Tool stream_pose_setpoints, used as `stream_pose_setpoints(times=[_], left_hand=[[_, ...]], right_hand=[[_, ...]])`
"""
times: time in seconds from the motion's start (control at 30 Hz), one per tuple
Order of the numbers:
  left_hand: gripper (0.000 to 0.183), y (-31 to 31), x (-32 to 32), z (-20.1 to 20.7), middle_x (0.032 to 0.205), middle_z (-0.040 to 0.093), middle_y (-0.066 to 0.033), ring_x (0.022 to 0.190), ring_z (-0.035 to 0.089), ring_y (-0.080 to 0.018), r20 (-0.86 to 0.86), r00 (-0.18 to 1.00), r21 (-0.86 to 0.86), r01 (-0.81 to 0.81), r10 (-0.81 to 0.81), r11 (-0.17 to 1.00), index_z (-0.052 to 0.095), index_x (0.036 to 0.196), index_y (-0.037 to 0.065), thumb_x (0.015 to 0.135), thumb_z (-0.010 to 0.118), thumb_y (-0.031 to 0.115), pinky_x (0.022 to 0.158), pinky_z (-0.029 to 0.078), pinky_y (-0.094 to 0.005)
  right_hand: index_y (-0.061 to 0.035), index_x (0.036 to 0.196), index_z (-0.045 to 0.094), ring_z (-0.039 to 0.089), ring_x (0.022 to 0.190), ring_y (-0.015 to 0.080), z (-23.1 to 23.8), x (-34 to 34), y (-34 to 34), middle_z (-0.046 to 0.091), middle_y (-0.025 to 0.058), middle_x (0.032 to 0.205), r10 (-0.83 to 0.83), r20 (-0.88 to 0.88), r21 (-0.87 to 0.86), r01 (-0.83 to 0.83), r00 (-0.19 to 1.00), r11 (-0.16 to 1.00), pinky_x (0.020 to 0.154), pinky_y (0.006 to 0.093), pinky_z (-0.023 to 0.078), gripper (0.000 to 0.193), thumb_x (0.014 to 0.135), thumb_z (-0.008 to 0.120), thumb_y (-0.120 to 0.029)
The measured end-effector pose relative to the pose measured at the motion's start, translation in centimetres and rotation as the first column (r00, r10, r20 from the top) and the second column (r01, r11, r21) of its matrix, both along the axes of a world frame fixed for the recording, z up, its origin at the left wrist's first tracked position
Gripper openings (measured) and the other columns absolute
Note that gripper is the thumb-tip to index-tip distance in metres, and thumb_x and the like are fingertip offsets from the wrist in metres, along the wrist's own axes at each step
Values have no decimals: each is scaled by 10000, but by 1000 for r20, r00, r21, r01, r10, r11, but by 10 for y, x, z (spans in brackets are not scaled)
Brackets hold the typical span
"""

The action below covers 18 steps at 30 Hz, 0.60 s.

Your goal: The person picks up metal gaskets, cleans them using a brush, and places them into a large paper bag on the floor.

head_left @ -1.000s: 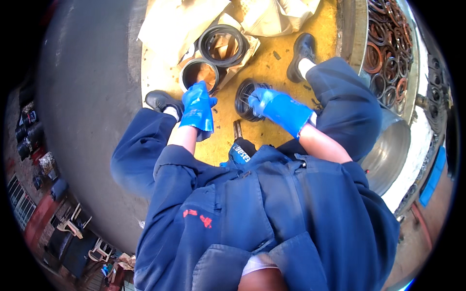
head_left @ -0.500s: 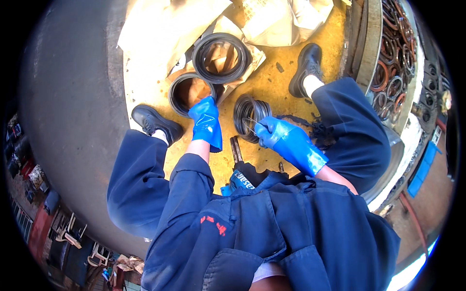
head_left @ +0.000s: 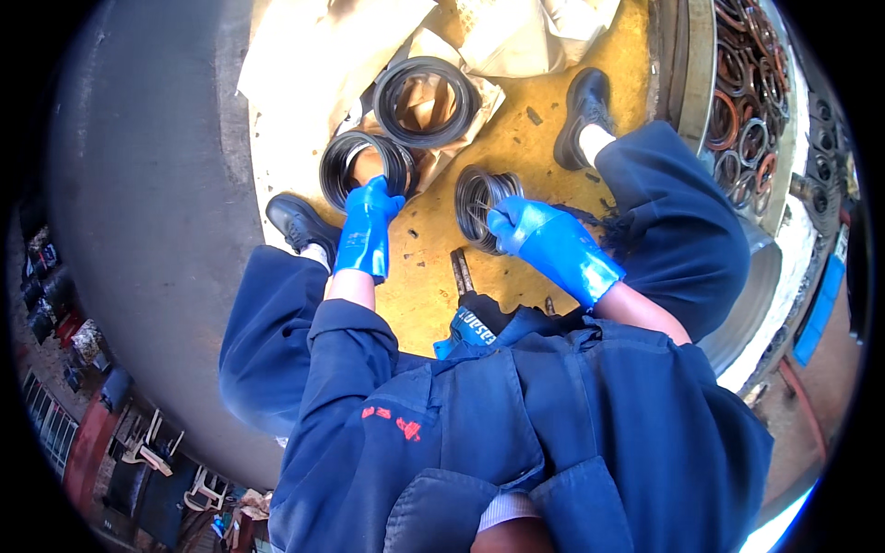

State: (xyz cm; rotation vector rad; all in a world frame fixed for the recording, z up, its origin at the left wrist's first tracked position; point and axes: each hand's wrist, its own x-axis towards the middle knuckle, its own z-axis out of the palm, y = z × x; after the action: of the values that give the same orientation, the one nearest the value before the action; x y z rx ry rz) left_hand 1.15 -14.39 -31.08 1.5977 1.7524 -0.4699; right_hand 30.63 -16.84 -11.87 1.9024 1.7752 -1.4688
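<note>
My left hand (head_left: 369,214), in a blue rubber glove, is closed on the near rim of a stack of black rings (head_left: 334,181). The stack leans, so its ribbed inner wall shows. My right hand (head_left: 529,230), gloved the same, is closed with a thin metal pick (head_left: 477,219) sticking out from its fingertips. That pick reaches over a coil-like stack of thinner dark rings (head_left: 470,187) on the yellow floor; whether it touches them I cannot tell. Another stack of black rings (head_left: 391,122) lies on brown paper just beyond my left hand.
Crumpled brown paper (head_left: 544,41) spreads at the far side. A bin (head_left: 698,97) with many rusty and grey rings stands at right. A dark tool with two metal prongs (head_left: 463,272) lies between my legs. My black shoes (head_left: 584,106) flank the rings.
My left hand has shifted left along the rim, and the ring stack under it now leans and shows more inner wall. My right hand keeps nearly the same place by the thinner rings.
</note>
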Motion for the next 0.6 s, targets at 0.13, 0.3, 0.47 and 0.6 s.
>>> stream_pose_setpoints(times=[0.13,0.3,0.47,0.6], left_hand=[[704,20,-47,5,1165,730,-212,1060,718,-330,386,894,-39,-231,228,972,662,1274,28,705,911,360,926,571,-396],[395,62,-73,83,990,754,-132,822,734,-233,526,498,-426,-548,690,720,702,1179,-5,811,832,53,736,614,-364],[301,36,-112,115,1025,753,-131,922,744,-262,755,151,-414,-645,638,642,698,1149,-37,885,772,86,861,606,-331],[325,-8,-125,124,1143,727,-104,1032,695,-260,814,-122,-474,-704,568,528,689,1193,23,915,768,172,960,564,-418]], right_hand=[[-74,1051,701,691,919,421,-5,-4,-5,706,234,971,13,21,44,-14,1000,999,803,488,546,325,1000,556,-361],[-58,1020,690,683,906,440,18,-2,-2,702,246,960,35,-13,67,-34,999,997,788,517,539,334,1003,542,-357],[-40,998,717,686,935,448,21,-6,-14,705,255,1014,103,-18,139,-100,995,985,837,536,551,346,988,530,-331],[-41,1039,712,680,1000,433,16,-13,-17,699,254,1088,168,-47,208,-154,985,966,878,527,547,340,991,530,-325]])
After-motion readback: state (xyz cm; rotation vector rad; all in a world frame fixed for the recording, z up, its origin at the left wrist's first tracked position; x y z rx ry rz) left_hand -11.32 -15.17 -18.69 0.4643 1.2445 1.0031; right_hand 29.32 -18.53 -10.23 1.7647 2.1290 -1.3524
